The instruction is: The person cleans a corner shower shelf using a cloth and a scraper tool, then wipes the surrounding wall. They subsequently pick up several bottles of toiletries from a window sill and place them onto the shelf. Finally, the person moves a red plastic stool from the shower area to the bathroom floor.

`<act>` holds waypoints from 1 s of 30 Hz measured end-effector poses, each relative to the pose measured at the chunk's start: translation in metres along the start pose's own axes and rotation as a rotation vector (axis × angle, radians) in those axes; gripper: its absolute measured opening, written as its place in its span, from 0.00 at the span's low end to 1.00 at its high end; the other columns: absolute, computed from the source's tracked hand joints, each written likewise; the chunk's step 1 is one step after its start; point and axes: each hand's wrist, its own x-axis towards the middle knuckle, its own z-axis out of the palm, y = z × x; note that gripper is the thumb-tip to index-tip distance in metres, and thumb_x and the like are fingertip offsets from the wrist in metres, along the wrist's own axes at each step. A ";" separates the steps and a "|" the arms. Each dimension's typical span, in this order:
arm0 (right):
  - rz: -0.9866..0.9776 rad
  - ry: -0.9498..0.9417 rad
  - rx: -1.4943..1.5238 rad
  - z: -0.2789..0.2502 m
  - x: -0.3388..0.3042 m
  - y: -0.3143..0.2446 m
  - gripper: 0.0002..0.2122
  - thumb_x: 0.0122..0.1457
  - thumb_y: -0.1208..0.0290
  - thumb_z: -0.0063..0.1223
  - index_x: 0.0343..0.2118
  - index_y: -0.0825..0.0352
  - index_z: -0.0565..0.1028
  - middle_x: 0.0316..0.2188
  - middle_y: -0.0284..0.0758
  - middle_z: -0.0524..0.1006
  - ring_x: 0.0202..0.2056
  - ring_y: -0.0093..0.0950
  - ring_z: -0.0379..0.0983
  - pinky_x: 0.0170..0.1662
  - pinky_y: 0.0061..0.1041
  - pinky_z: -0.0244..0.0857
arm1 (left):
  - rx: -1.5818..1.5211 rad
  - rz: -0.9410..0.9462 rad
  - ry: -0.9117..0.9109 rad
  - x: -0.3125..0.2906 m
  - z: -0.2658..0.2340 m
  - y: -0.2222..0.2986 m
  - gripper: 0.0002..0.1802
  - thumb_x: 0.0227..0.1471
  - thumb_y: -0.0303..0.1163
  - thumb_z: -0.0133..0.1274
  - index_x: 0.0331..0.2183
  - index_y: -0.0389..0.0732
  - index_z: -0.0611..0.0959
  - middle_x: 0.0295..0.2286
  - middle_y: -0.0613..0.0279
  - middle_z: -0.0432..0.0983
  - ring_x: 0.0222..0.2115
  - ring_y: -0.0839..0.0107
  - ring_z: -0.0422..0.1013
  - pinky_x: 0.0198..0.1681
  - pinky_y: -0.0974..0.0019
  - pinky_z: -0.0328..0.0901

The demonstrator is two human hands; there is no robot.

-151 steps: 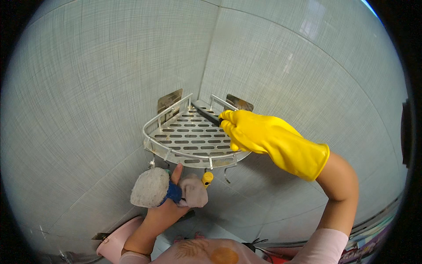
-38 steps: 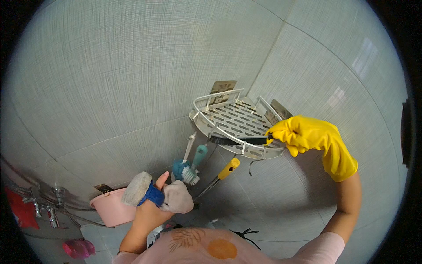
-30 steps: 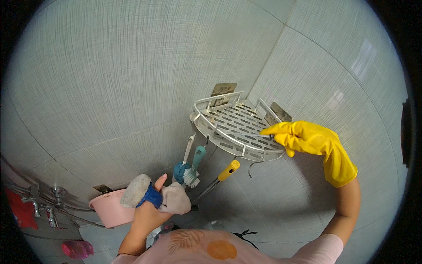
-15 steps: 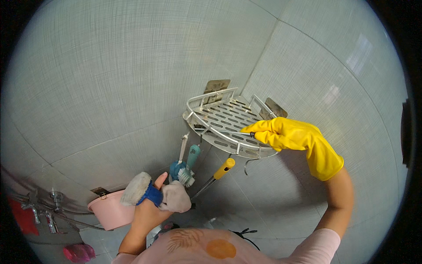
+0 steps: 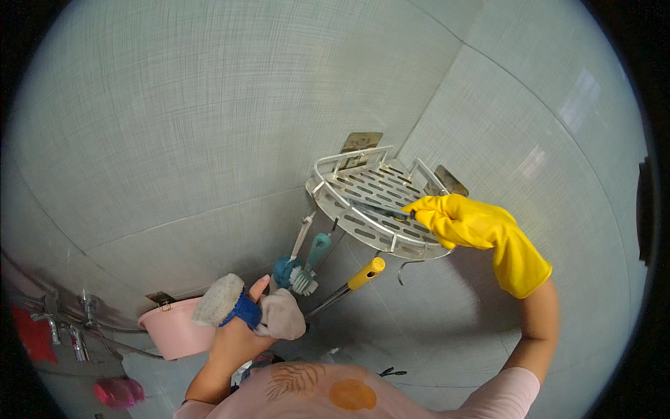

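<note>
Right grip (image 5: 464,220), wearing a yellow rubber glove (image 5: 522,264), is clenching one end of a slim dark tool (image 5: 380,209); the tool is slanting over a silver, slotted metal corner shelf (image 5: 382,183), far end lying by the front rail. Contact with the metal: can't tell. Left grip (image 5: 241,336), bare, is grasping an off-white fuzzy pad with a blue collar (image 5: 222,302) and a pale crumpled cloth (image 5: 281,315), thumb pointing up, other fingers mostly hiding. Under the shelf, a teal brush with white bristles (image 5: 319,250) and a yellow-handled tool (image 5: 366,273) are hanging. A pink plastic bucket (image 5: 178,332) is showing beside the left forearm.
</note>
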 end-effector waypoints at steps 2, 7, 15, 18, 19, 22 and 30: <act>-0.018 -0.045 0.098 -0.002 0.004 0.003 0.16 0.62 0.61 0.41 0.50 0.63 0.69 0.16 0.23 0.63 0.17 0.16 0.56 0.21 0.18 0.52 | -0.007 0.004 0.016 -0.001 -0.001 -0.002 0.47 0.28 0.31 0.68 0.54 0.44 0.66 0.31 0.60 0.72 0.31 0.65 0.70 0.38 0.66 0.63; -0.272 -0.134 0.220 -0.004 0.008 0.001 0.17 0.62 0.61 0.42 0.49 0.65 0.69 0.15 0.23 0.64 0.17 0.15 0.55 0.20 0.16 0.51 | 0.066 0.011 0.023 -0.004 -0.003 -0.009 0.46 0.29 0.30 0.68 0.54 0.44 0.66 0.31 0.60 0.72 0.32 0.65 0.70 0.38 0.66 0.63; -0.127 -0.057 0.233 -0.001 0.004 0.008 0.17 0.62 0.62 0.43 0.48 0.67 0.70 0.14 0.24 0.63 0.15 0.15 0.56 0.19 0.16 0.51 | 0.079 -0.046 0.031 -0.002 -0.003 -0.015 0.45 0.30 0.30 0.67 0.54 0.44 0.66 0.33 0.60 0.73 0.33 0.65 0.71 0.40 0.66 0.63; -0.031 0.081 -0.029 0.002 0.002 0.001 0.17 0.62 0.62 0.41 0.49 0.65 0.69 0.16 0.25 0.65 0.18 0.16 0.57 0.22 0.19 0.55 | 0.078 0.000 0.007 -0.003 -0.002 -0.014 0.45 0.30 0.30 0.66 0.54 0.43 0.66 0.33 0.60 0.73 0.33 0.66 0.71 0.40 0.66 0.64; -0.083 0.075 -0.042 0.001 0.000 -0.003 0.17 0.62 0.61 0.41 0.50 0.65 0.69 0.17 0.26 0.65 0.18 0.17 0.58 0.23 0.19 0.56 | 0.099 0.027 0.006 -0.003 -0.003 -0.013 0.45 0.31 0.30 0.66 0.54 0.44 0.66 0.33 0.60 0.73 0.33 0.66 0.71 0.40 0.66 0.64; -0.012 0.168 -0.008 -0.003 -0.015 -0.016 0.17 0.62 0.62 0.42 0.50 0.65 0.69 0.19 0.26 0.66 0.19 0.17 0.58 0.25 0.19 0.57 | 0.066 0.001 0.025 -0.005 -0.003 -0.013 0.45 0.31 0.30 0.66 0.54 0.43 0.66 0.33 0.60 0.73 0.33 0.66 0.71 0.40 0.66 0.64; -0.039 0.193 -0.180 0.012 0.012 -0.016 0.17 0.62 0.60 0.40 0.51 0.60 0.69 0.20 0.28 0.68 0.20 0.19 0.60 0.26 0.20 0.58 | -0.010 -0.037 0.084 -0.008 0.002 -0.012 0.41 0.28 0.34 0.67 0.50 0.42 0.72 0.30 0.55 0.73 0.32 0.57 0.70 0.41 0.61 0.62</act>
